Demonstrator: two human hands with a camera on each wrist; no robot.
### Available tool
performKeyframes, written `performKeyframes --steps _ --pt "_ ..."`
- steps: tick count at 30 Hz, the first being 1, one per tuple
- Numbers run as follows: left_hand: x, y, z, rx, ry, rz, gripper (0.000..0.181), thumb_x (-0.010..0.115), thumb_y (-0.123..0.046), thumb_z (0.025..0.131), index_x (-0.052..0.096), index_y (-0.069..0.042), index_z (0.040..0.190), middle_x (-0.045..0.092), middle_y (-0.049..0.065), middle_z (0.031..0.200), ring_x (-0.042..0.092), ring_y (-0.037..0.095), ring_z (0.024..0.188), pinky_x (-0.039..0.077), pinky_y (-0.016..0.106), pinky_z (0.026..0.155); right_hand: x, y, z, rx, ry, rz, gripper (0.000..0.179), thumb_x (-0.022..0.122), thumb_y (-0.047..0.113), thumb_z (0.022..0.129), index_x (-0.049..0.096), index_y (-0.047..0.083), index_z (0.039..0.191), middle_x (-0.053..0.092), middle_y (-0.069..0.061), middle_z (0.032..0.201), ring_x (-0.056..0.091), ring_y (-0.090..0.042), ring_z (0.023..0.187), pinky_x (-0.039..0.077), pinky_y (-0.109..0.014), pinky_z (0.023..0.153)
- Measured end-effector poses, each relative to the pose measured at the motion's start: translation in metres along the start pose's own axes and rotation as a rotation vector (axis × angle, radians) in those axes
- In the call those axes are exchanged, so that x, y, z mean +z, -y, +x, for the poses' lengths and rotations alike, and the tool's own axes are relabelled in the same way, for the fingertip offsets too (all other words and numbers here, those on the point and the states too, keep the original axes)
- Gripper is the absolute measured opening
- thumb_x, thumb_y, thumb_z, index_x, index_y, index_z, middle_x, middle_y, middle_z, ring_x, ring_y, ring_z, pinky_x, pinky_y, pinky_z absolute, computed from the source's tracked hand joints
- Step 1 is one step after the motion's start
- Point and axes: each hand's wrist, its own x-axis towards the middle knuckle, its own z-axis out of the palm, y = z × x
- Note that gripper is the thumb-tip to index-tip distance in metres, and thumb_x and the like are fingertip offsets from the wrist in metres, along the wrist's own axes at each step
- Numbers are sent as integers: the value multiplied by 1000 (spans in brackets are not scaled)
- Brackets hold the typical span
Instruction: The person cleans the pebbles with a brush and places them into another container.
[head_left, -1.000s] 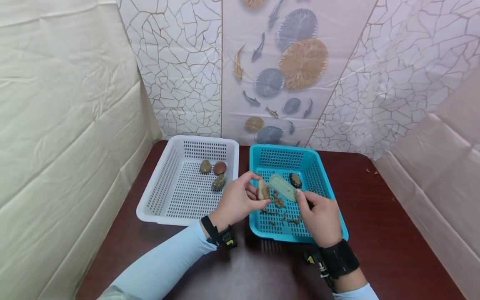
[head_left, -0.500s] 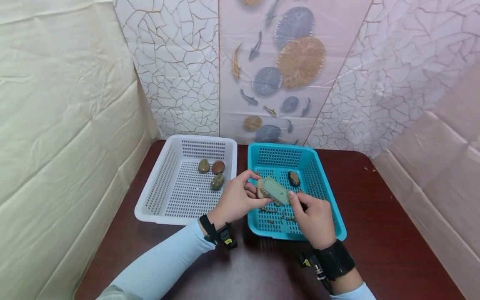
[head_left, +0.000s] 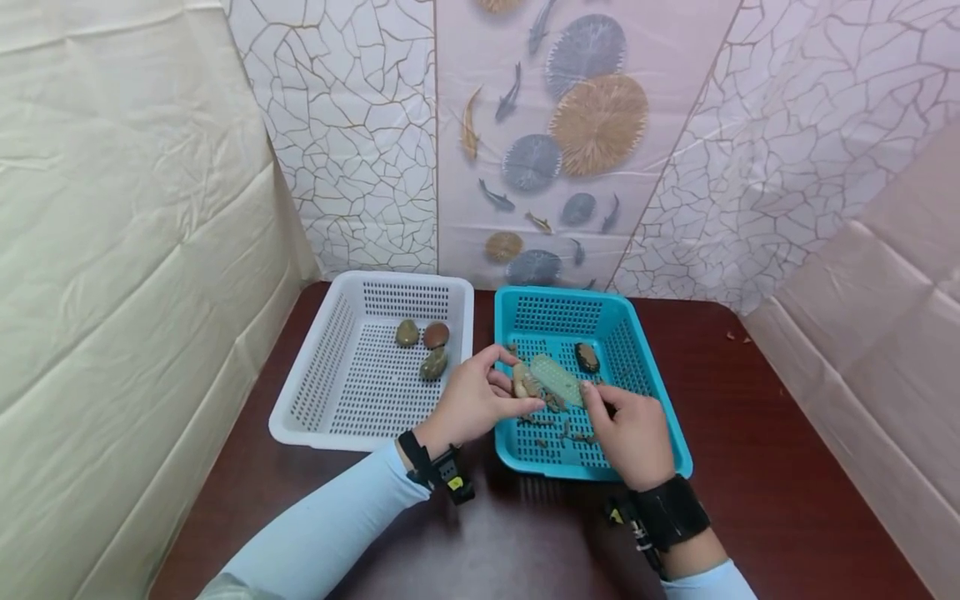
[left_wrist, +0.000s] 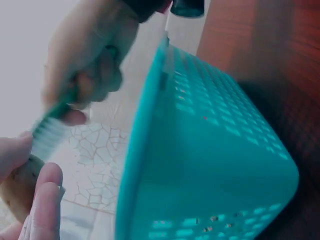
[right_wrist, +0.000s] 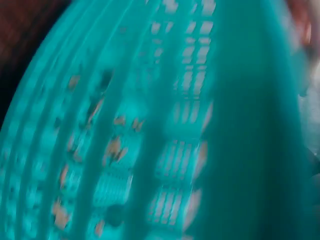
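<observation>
In the head view my left hand (head_left: pixel 476 396) pinches a pale stone (head_left: pixel 522 381) between thumb and fingers over the teal basket's near left side. Brown patches mark the stone. My right hand (head_left: pixel 637 433) grips the end of a green scrubbing brush (head_left: pixel 557 379) with pale bristles. The brush head overlaps the stone's right side, and in the left wrist view its bristles (left_wrist: pixel 50 137) face the stone (left_wrist: pixel 19 187). A dark stone (head_left: pixel 587 357) with a brown patch lies in the teal basket (head_left: pixel 555 472). The right wrist view is blurred and shows mostly basket wall.
Brown crumbs (head_left: pixel 542 443) lie scattered on the teal basket's floor. Left of it stands a white basket (head_left: pixel 315 439) with three stones: an olive one (head_left: pixel 407 332), a reddish one (head_left: pixel 436 335) and a mottled one (head_left: pixel 433 364). Patterned cloth (head_left: pixel 375 167) hangs behind the table.
The brush went left across the stone, then back a little to the right, uncovering more of the stone. The left hand keeps its hold on the stone, nearly in place.
</observation>
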Motion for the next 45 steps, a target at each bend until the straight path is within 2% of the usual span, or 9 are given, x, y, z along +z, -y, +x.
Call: performKeyframes --steps 6,9,15,18,22,26,33,40,45 --pt "-1 4 -1 -5 17 -25 51 93 -22 92 62 -10 130 79 -1 89 80 15 85 64 32 76 -1 -5 0 39 -29 42 57 67 23 113 46 24 60 27 10 54 25 -10 46 21 -33 44" --pt "-1 3 -1 -16 23 -55 51 93 -20 93 61 -8 132 80 1 91 81 17 85 64 32 76 1 1 0 36 19 87 56 66 23 113 48 24 61 28 10 54 28 -10 46 24 -33 43" --pt "0 5 -2 -38 28 -82 51 92 -21 94 62 -10 134 80 1 93 81 18 88 64 31 77 4 -10 2 63 18 -67 56 67 25 113 47 21 61 26 9 54 22 -7 47 19 -31 45" --pt "1 6 -1 -26 26 -75 51 92 -22 94 63 -10 135 80 0 92 81 21 88 64 31 77 2 -10 1 41 -41 -30 54 69 21 111 48 22 61 26 9 53 21 -7 46 19 -32 44" --pt "0 8 2 -1 11 -44 52 93 -23 93 65 -8 135 79 -1 91 81 19 84 63 32 77 1 -1 0 -18 -21 72 51 69 21 111 53 25 63 29 11 54 27 -8 46 24 -32 43" --pt "0 8 2 -24 15 -29 55 93 -28 92 66 -9 137 79 -1 91 80 17 83 63 32 76 3 -1 1 2 0 -2 51 70 24 111 53 25 63 28 12 55 25 -5 47 23 -31 45" --pt "1 8 2 -63 57 -138 54 89 -21 97 62 -6 141 81 5 94 82 34 88 67 35 78 0 1 3 9 5 35 54 68 23 112 50 24 61 28 10 54 28 -9 46 25 -34 44" --pt "2 6 3 -79 83 -206 51 85 -19 100 61 -6 144 82 7 95 82 25 83 68 39 80 -1 -7 7 75 -4 -15 57 67 26 113 47 21 61 26 8 55 25 -8 46 20 -33 44" --pt "1 7 4 -76 90 -225 52 83 -19 102 61 -4 147 82 9 95 82 25 82 68 43 80 -3 -4 7 79 21 113 56 66 24 114 49 21 60 31 6 54 31 -13 46 24 -35 43"
